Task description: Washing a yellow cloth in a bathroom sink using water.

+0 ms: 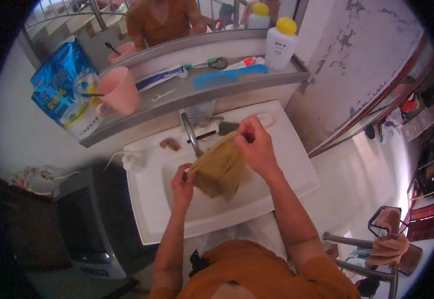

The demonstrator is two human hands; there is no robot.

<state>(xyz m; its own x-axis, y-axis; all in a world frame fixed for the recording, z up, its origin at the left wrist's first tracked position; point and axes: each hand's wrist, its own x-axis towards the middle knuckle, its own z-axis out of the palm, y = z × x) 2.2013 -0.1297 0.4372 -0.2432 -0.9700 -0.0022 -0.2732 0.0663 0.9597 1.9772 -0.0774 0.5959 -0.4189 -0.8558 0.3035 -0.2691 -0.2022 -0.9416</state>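
Observation:
A yellowish-brown cloth [220, 168] hangs between my two hands above the basin of a white washbasin [232, 218]. My left hand [182, 187] pinches its upper left corner, and my right hand [258, 145] grips the upper right corner, held higher. The cloth's top edge is stretched slantwise and its lower part droops in folds. Just behind the cloth stands a curved metal faucet [190, 132], its lower end partly covered by the fabric. A brown clump [170, 144] lies on the basin's back ledge, left of the faucet. I cannot tell what it is.
Above the basin, a grey shelf [187, 95] holds a pink mug [121, 91], a blue comb [230, 76], toothpaste tubes and a yellow-capped bottle [281, 46]. A blue pouch [65, 86] stands at its left end. A dark boxy television [86, 220] sits left of the basin; a metal rack [362, 243] stands right.

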